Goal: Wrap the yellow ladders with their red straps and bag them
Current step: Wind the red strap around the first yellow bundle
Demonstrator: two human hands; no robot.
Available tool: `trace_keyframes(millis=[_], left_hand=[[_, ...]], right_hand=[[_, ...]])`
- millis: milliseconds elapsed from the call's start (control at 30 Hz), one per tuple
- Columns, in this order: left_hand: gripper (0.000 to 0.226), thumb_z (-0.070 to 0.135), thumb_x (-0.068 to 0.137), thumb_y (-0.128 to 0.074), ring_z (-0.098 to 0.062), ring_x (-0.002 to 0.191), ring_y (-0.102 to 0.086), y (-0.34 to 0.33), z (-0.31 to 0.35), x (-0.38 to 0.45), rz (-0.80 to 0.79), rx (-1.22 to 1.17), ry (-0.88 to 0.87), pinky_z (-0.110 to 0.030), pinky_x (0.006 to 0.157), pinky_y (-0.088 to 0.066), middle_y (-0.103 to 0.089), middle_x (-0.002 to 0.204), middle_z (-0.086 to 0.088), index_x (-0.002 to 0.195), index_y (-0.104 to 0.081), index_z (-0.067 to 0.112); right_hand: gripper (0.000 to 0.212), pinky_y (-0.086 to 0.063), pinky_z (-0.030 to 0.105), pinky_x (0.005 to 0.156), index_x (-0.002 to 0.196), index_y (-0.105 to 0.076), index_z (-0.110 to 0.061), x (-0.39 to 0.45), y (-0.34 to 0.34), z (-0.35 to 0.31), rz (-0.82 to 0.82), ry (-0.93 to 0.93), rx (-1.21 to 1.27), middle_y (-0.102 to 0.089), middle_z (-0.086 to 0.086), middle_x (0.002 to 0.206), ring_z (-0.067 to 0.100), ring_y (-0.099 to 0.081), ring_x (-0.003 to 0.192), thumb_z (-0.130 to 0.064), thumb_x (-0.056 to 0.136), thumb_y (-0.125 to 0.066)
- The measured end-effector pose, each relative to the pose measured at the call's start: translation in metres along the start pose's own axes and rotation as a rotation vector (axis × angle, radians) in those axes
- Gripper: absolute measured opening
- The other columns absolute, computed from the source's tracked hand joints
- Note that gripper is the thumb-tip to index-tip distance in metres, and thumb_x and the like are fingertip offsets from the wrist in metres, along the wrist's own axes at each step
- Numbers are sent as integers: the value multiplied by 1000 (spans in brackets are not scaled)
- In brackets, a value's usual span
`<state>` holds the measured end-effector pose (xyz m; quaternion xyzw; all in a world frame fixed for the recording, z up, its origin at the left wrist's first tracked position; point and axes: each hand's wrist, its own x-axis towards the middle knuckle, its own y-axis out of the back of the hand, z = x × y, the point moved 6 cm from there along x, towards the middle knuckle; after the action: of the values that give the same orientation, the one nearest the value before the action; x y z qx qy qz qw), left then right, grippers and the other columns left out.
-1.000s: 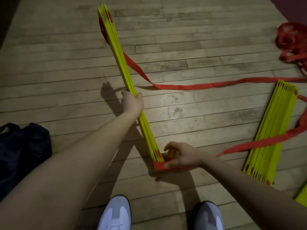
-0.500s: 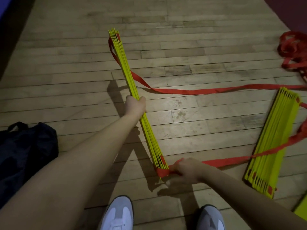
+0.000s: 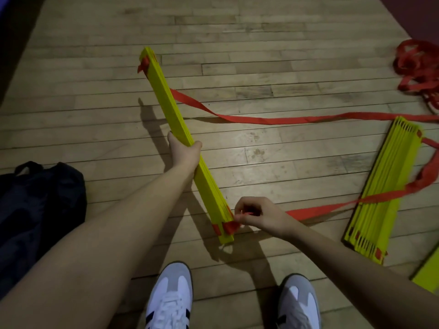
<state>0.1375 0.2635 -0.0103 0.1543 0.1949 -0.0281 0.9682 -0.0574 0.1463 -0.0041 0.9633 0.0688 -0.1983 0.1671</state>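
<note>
A stack of yellow ladder rungs (image 3: 166, 105) stands slanted with its near end on the wooden floor. My left hand (image 3: 184, 151) grips the stack round its middle. My right hand (image 3: 255, 214) pinches the red strap (image 3: 316, 210) beside the stack's near end, where red strap bits (image 3: 228, 227) cross the rungs. That strap runs right over a second yellow stack (image 3: 382, 186) lying flat. Another red strap (image 3: 273, 119) trails from behind the held stack to the right.
A dark bag (image 3: 35, 210) lies on the floor at the left. A heap of red strap (image 3: 418, 65) sits at the far right. The corner of a further yellow piece (image 3: 427, 274) shows at the right edge. My two white shoes (image 3: 169, 298) are at the bottom.
The held stack has turned so its flat yellow face shows. My right hand has lifted slightly and now pinches the strap beside the near end, not under it.
</note>
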Motion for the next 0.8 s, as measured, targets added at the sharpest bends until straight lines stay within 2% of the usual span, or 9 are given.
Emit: trace_keyframes(millis=[100, 233, 300, 367, 433, 533, 567, 700, 800], left_hand=[[69, 11, 81, -70, -24, 111, -53, 1, 2, -1, 5, 30, 21, -22, 79, -40, -51, 127, -13, 138, -30, 3], [52, 8, 79, -67, -27, 99, -60, 4, -2, 1, -27, 40, 3, -25, 74, -43, -59, 108, -10, 126, -46, 5], [48, 7, 81, -65, -22, 85, -58, 4, -4, 0, -95, 97, -2, -23, 67, -41, -59, 99, -6, 126, -49, 7], [48, 3, 80, -62, -16, 69, -54, 3, -2, -2, -166, 161, 0, -23, 57, -42, -56, 85, -2, 125, -50, 10], [51, -1, 76, -60, -19, 61, -53, 0, 1, -5, -237, 213, 23, -26, 54, -48, -57, 77, -5, 125, -51, 13], [56, -3, 74, -55, -28, 64, -57, -6, 3, -11, -346, 251, 69, -43, 63, -55, -60, 77, -15, 125, -51, 19], [56, -4, 75, -54, -28, 65, -58, -8, 4, -14, -379, 267, 68, -43, 62, -55, -59, 77, -15, 126, -51, 21], [49, -11, 79, -51, -22, 62, -55, -13, 5, -32, -547, 335, 34, -25, 46, -47, -57, 86, -15, 121, -55, 15], [43, -13, 83, -48, -22, 69, -55, -16, 1, -45, -709, 344, 83, -26, 50, -47, -55, 92, -17, 117, -52, 14]], right_hand=[[16, -41, 16, 61, 85, -69, 0, -4, 3, -5, 0, 5, 35, -65, 5, 72, 4, -56, 65, -17, 86, -71], [13, -39, 16, 58, 87, -70, -5, -7, 17, 2, -61, -52, -91, -61, 1, 71, 2, -50, 60, -16, 83, -74], [8, -45, 20, 61, 92, -72, -9, -5, 19, 4, -96, -65, -188, -68, 5, 78, 5, -55, 64, -13, 86, -70], [11, -52, 20, 68, 96, -73, -11, 2, 23, 1, -49, -59, -225, -72, 4, 84, 7, -63, 70, -12, 88, -67], [12, -56, 24, 74, 98, -73, -13, 11, 27, -4, 15, -40, -286, -72, 0, 87, 8, -66, 76, -14, 89, -66], [14, -54, 32, 81, 102, -71, -14, 25, 25, -20, 56, 86, -510, -70, -2, 97, 11, -65, 87, -16, 91, -63], [15, -53, 33, 80, 104, -70, -14, 29, 24, -25, 51, 131, -593, -69, -1, 100, 14, -64, 89, -15, 92, -61], [17, -46, 30, 75, 106, -66, -10, 39, 28, -34, 106, 212, -789, -62, 4, 106, 22, -60, 92, -16, 94, -56], [17, -44, 30, 74, 104, -66, -10, 42, 40, -29, 240, 184, -823, -63, 4, 104, 23, -60, 92, -20, 95, -56]])
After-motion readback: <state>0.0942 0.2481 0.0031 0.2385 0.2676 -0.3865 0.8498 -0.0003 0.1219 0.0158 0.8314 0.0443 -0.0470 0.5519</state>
